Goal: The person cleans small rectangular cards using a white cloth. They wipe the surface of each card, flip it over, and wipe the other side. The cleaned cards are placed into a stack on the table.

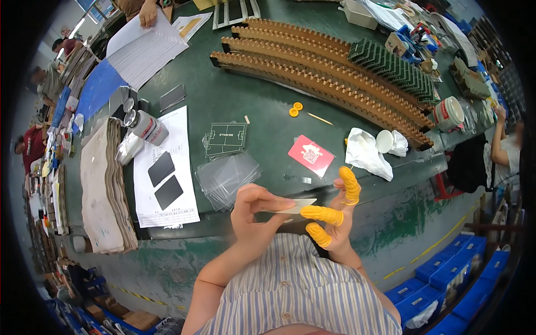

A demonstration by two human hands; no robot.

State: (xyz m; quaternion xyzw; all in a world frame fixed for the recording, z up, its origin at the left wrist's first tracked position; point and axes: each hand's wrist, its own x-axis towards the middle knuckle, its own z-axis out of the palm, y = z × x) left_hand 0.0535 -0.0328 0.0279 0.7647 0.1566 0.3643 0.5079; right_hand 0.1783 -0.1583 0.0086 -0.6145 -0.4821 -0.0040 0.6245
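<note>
Pale flat plate [301,206], held in front of the worker's striped shirt [285,279], at the near edge of the green bench [265,106]. As seen from beside the worker, the left hand [254,215] pinches it between thumb and fingers toward one end, probably so that most of its face stays uncovered. The right hand [341,230] is spread at the other end, clasping nothing apparent; whether a fingertip meets the plate cannot be told. Yellow finger cots [324,215] sheathe three of its digits, presumably against smudging. Clear sheets [229,176] overlap loosely within easy reach, green panels [225,139] just beyond. Farther off, green boards [393,67] stand on edge in slotted brown racks [324,64], whose notches likely hold the faces apart. White cloth [365,153] lies crumpled near the right hand, conveniently close.
</note>
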